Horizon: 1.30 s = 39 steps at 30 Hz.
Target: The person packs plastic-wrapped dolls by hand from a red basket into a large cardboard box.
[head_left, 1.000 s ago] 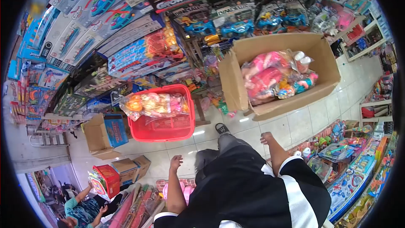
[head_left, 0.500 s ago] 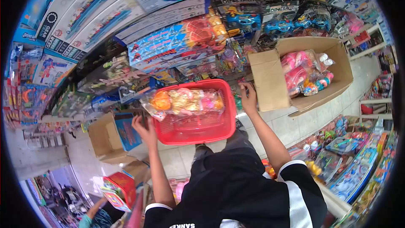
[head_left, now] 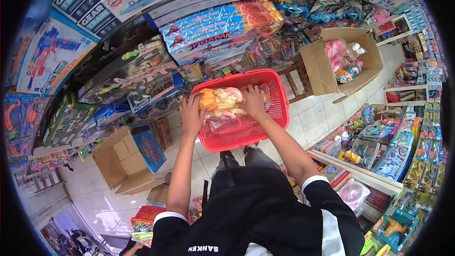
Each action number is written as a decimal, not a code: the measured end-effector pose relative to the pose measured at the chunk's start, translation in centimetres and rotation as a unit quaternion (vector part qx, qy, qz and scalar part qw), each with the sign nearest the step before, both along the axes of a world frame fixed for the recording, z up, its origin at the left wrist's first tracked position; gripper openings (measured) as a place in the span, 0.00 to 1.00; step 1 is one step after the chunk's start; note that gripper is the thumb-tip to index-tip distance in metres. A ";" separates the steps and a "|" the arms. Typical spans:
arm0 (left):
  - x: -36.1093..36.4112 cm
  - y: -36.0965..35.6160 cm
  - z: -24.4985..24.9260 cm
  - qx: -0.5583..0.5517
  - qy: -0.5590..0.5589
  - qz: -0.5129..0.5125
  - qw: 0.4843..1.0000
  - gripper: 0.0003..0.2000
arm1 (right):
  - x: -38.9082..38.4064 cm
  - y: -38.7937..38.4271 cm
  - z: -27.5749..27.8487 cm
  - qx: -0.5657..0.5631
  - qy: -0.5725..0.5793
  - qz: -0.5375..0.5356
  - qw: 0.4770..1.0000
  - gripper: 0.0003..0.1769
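A clear plastic bag of toys (head_left: 224,103), with orange, golden and pink parts, lies in a red plastic basket (head_left: 278,109) with slotted walls. My left hand (head_left: 192,114) grips the orange end of the bag, over the basket's left side. At the other end my right hand (head_left: 254,101) has its fingers curled over the pink part. What exactly the golden toys are I cannot make out. The basket is in front of my legs, its lower part partly hidden by my hands and arms.
To the right, an open cardboard box (head_left: 365,68) holds bagged pink toys. Another open cardboard box (head_left: 118,159) stands on the tiled floor (head_left: 310,123) at left. Shelves with boxed toys (head_left: 220,28) line the front. Another person's hand (head_left: 135,248) shows at bottom left.
Both hands have moved inward from beside the basket onto the bagged toys. The view has shifted, and the basket appears farther right and slightly higher.
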<state>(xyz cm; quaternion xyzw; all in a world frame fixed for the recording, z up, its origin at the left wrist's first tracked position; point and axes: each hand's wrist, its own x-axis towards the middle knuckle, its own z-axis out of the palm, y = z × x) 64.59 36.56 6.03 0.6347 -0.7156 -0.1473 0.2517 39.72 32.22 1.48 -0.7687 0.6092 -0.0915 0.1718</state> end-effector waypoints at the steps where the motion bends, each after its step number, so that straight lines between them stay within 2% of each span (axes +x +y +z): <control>1: 0.2 0.2 -0.1 -0.008 0.014 0.001 1.000 0.23 | -0.3 0.0 0.1 0.006 0.003 0.025 1.000 0.33; 2: 0.3 0.3 0.3 -0.009 0.016 0.001 1.000 0.23 | -0.5 0.2 0.9 0.006 0.005 0.024 1.000 0.33; 4: 0.4 0.8 1.7 -0.059 0.069 0.023 0.996 0.24 | -1.3 0.8 3.4 -0.059 -0.031 0.024 0.998 0.26; 5: 0.1 1.3 2.5 -0.057 0.070 0.020 0.996 0.24 | -2.0 0.8 4.8 -0.038 -0.054 0.019 0.998 0.26; 6: -0.3 1.6 3.4 -0.154 0.098 0.084 0.980 0.24 | -2.8 1.3 6.1 -0.037 -0.055 0.015 0.998 0.26; 7: -0.6 1.6 3.9 -0.251 0.126 0.146 0.949 0.24 | -3.9 1.5 7.4 -0.064 -0.106 -0.011 0.992 0.26; 8: -0.9 1.8 3.5 -0.251 0.128 0.139 0.949 0.24 | -4.9 2.0 8.7 -0.090 -0.157 -0.039 0.983 0.26; 10: -1.8 2.3 1.8 -0.252 0.144 0.163 0.943 0.26 | -6.9 3.4 11.4 -0.182 -0.188 -0.101 0.960 0.26; 11: -2.4 2.2 2.5 -0.214 0.136 0.089 0.963 0.22 | -8.1 4.1 12.4 -0.190 -0.207 -0.140 0.949 0.24; 12: -3.1 1.8 1.9 -0.213 0.140 0.081 0.964 0.22 | -9.0 5.4 13.6 -0.203 -0.240 -0.166 0.935 0.23; 13: -4.0 1.0 0.4 -0.098 0.146 -0.015 0.984 0.21 | -10.3 6.7 13.7 -0.156 -0.309 -0.205 0.915 0.22; 14: -4.9 0.3 -1.3 0.018 0.146 -0.114 0.982 0.21 | -11.5 8.1 13.8 -0.110 -0.377 -0.243 0.887 0.21; 15: -6.0 -0.3 -3.7 0.016 0.146 -0.126 0.981 0.21 | -12.4 9.4 14.1 -0.118 -0.376 -0.252 0.884 0.21; 17: -8.1 -1.2 -9.0 0.066 0.161 -0.146 0.974 0.22 | -14.2 12.1 14.5 -0.115 -0.443 -0.354 0.815 0.23; 18: -8.9 -1.3 -10.2 0.066 0.159 -0.161 0.972 0.22 | -15.1 13.3 14.6 -0.124 -0.443 -0.365 0.809 0.23; 20: -10.1 -0.8 -12.6 0.074 -0.017 -0.079 0.994 0.26 | -17.3 15.8 14.7 -0.130 -0.470 -0.418 0.766 0.25; 21: -10.8 -0.6 -13.9 0.109 -0.085 -0.052 0.989 0.29 | -18.6 17.0 14.3 -0.148 -0.463 -0.426 0.763 0.27; 24: -11.5 -0.7 -11.6 0.147 -0.118 -0.066 0.980 0.27 | -21.5 20.1 13.8 -0.172 -0.455 -0.472 0.735 0.26; 26: -11.4 -1.3 -14.8 0.098 -0.116 -0.073 0.986 0.24 | -24.4 22.0 12.4 -0.182 -0.442 -0.488 0.730 0.24; 28: -11.7 -0.9 -12.4 0.068 -0.153 -0.099 0.981 0.15 | -27.4 23.3 11.2 -0.171 -0.436 -0.502 0.727 0.24; 30: -10.9 -1.9 -14.6 0.027 -0.011 -0.109 0.994 0.09 | -29.9 23.8 11.0 -0.169 -0.449 -0.507 0.716 0.23; 31: -11.2 -1.8 -13.4 0.037 -0.008 -0.083 0.996 0.07 | -31.6 24.1 10.1 -0.164 -0.466 -0.502 0.710 0.24; 32: -11.6 -1.3 -11.4 0.048 -0.005 -0.058 0.997 0.05 | -33.3 24.5 9.4 -0.159 -0.482 -0.497 0.704 0.25; 34: -12.6 -0.2 -6.9 0.006 0.047 -0.063 0.997 0.05 | -36.5 25.0 9.0 -0.168 -0.499 -0.488 0.696 0.26; 36: -13.7 1.1 -2.7 -0.037 0.044 -0.062 0.996 0.04 | -39.0 25.9 8.3 -0.173 -0.492 -0.503 0.689 0.26; 38: -15.1 2.2 0.1 -0.095 0.104 -0.047 0.989 0.02 | -41.1 26.6 8.2 -0.187 -0.497 -0.517 0.671 0.24; 39: -15.8 2.9 1.4 -0.096 0.120 -0.018 0.988 0.02 | -42.0 27.0 8.6 -0.175 -0.537 -0.520 0.641 0.24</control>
